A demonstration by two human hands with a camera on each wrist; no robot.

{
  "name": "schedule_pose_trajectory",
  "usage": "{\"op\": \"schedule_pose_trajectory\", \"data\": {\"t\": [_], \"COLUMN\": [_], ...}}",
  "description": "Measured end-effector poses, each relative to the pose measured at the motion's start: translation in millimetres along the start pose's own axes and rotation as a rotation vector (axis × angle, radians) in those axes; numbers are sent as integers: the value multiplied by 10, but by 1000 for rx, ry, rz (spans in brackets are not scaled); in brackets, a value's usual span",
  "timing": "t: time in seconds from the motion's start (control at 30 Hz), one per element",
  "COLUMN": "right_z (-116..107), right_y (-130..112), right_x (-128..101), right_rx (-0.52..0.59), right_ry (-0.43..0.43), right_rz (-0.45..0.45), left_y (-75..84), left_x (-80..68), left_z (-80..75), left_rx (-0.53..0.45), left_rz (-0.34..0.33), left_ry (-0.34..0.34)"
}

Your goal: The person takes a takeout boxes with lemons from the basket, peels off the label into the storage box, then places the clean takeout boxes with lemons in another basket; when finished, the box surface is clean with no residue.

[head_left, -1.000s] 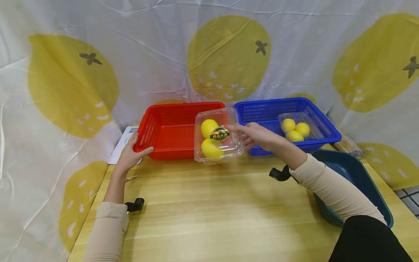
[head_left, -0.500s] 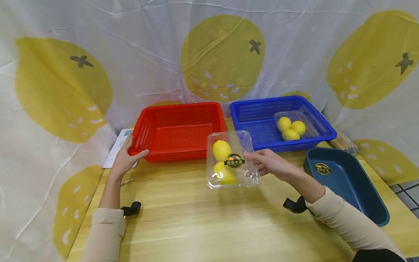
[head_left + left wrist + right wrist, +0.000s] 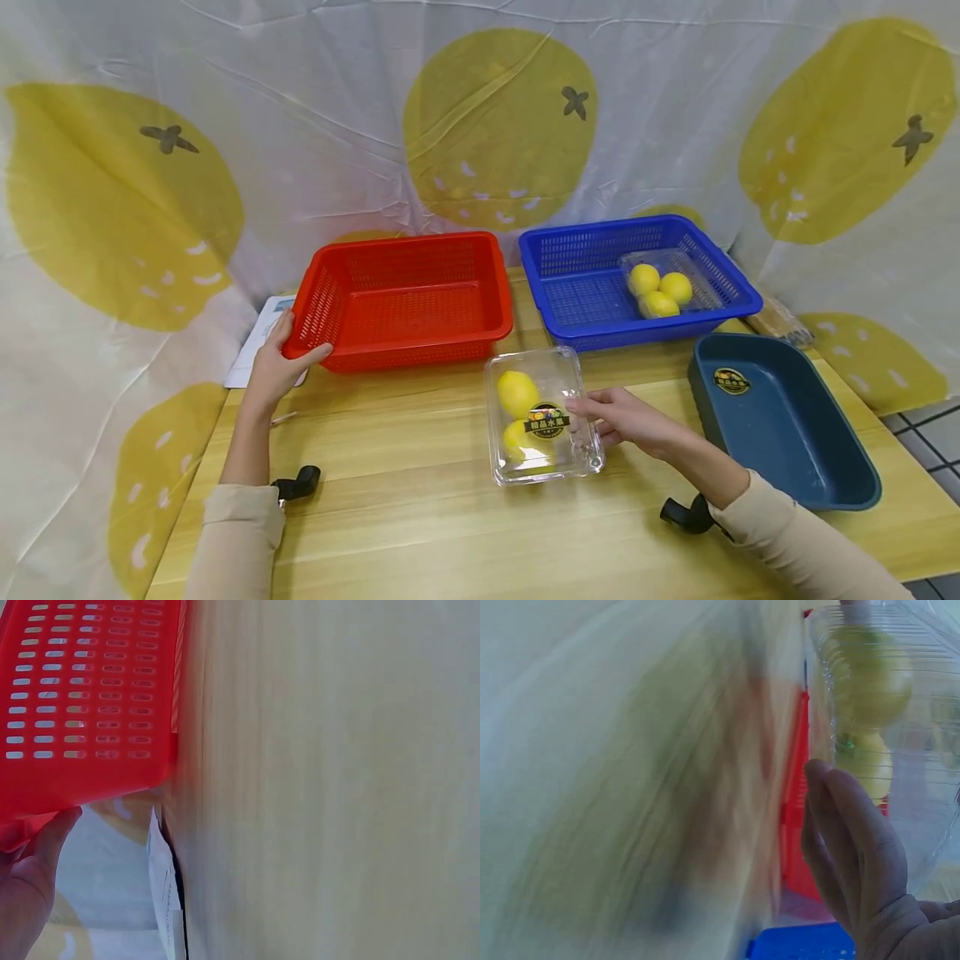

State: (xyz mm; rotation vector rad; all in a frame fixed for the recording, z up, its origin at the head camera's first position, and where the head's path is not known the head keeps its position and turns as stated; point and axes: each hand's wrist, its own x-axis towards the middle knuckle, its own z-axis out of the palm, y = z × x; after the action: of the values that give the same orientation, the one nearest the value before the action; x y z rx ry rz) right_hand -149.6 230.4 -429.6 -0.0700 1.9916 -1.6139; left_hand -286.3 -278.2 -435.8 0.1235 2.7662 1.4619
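The right hand [image 3: 618, 417] grips the right edge of a clear plastic clamshell box [image 3: 542, 414], thumb on the lid and fingers curled under the side. The box sits on the wooden surface [image 3: 420, 517] at lower centre of the head view, just in front of the gap between the two baskets, and holds two lemons [image 3: 517, 393] under a round label. The left hand [image 3: 273, 371] grips the near left corner of the empty red basket [image 3: 405, 300], thumb hooked over the rim, at centre left. The blue basket [image 3: 570, 300], upper right of centre, contains a second clear box with three lemons [image 3: 658, 292]. A dark blue tray [image 3: 780, 425] lies at lower right, near the right hand but apart from it
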Motion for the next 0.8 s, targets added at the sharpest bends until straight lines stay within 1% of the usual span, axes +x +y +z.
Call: {"op": "schedule_pose_trajectory", "data": {"t": [0.2,0.4,0.5,0.6,0.67,0.8], "right_z": [-15,-21,-20,-18,-14,6], "right_y": [135,194,200,206,211,227], "right_x": [41,49,46,49,49,42], "right_rx": [9,5,-25,-76,-117,-168], "right_ry": [31,65,111,162,177,176], "right_rz": [35,61,70,76,68,51], "left_y": [-27,-45,-43,-45,-48,-63], "left_x": [-14,-15,-21,-32,-33,-24], "left_z": [20,65,74,70,71,77], "left_rx": [1,-17,-28,-34,-40,-48], "left_rz": [-1,0,-10,-33,-38,-41], "left_ry": [32,72,86,89,88,83]}}
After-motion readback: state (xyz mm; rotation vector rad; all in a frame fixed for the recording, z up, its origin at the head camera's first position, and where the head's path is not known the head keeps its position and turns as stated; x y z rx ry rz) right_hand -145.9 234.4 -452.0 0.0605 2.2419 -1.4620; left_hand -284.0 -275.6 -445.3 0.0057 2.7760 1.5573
